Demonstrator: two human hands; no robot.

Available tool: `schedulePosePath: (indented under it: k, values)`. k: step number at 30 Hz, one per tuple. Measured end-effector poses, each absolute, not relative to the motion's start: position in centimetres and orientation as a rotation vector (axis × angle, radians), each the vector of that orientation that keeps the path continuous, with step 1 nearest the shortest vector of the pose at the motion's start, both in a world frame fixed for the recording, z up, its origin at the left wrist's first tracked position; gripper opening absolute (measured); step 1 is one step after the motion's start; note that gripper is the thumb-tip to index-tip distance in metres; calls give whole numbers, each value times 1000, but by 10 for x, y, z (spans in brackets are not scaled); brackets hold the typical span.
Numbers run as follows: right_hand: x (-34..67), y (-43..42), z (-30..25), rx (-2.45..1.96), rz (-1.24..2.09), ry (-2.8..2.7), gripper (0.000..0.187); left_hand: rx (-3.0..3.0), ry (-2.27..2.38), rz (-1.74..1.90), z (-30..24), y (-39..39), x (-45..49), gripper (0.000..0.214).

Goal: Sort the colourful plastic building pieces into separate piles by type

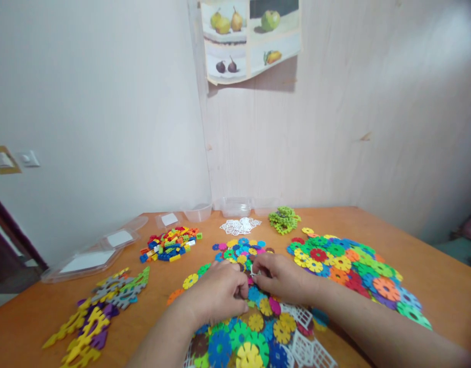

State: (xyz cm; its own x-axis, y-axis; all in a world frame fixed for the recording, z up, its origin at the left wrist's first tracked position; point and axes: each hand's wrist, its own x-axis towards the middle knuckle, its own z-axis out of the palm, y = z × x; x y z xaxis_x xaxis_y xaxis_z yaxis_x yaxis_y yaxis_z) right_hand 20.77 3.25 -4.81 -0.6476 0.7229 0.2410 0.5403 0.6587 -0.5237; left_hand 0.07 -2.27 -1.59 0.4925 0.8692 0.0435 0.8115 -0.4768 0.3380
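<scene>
Head view: from where I am standing, a person's two bare hands are meeting over an orange-brown wooden table (373, 225), working above a central heap of flower-shaped, notched plastic discs (255, 322) in blue, green, yellow and pink. The right hand (279, 278) is pinching, thumb against forefinger, what seems to be a small white plastic piece (252, 271), mostly hidden by the fingertips. The left hand (220, 286) is curling its fingers inward just beside it, over the same discs; I cannot tell whether it is holding anything. White lattice plastic panels (302, 347) are lying among the discs, under and near the right forearm.

Around them, other heaps are spreading. To the person's right, a broad pile of larger multicoloured notched discs (340, 263) is overlapping itself. To the left, yellow, purple, grey and green toothed plastic strips (94, 323) are lying jumbled, with small multicoloured plastic bricks (170, 244) sitting farther back. White lattice pieces (240, 226) and a lime-green plastic cluster (284, 220) are resting toward the wall, where clear plastic tubs (236, 206) are standing. Above, a paper print of painted fruit (227, 23) is hanging.
</scene>
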Motion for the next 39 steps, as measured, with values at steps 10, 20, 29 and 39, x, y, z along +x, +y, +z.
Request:
schedulePosePath:
  k: [10,20,29,39]
  values:
    - [206,37,-53,-975,620,-2383,8,2369,1415,291,-6,-27,3,3]
    - [206,40,-53,-960,772,-2312,11,1898,1350,600,8,-21,-23,23]
    - [202,35,-55,-971,797,-2315,18,1778,1416,712,-1,-12,-27,34]
    - [206,38,-51,-1023,663,-2121,29,1715,1520,1129,-10,-1,-38,20]
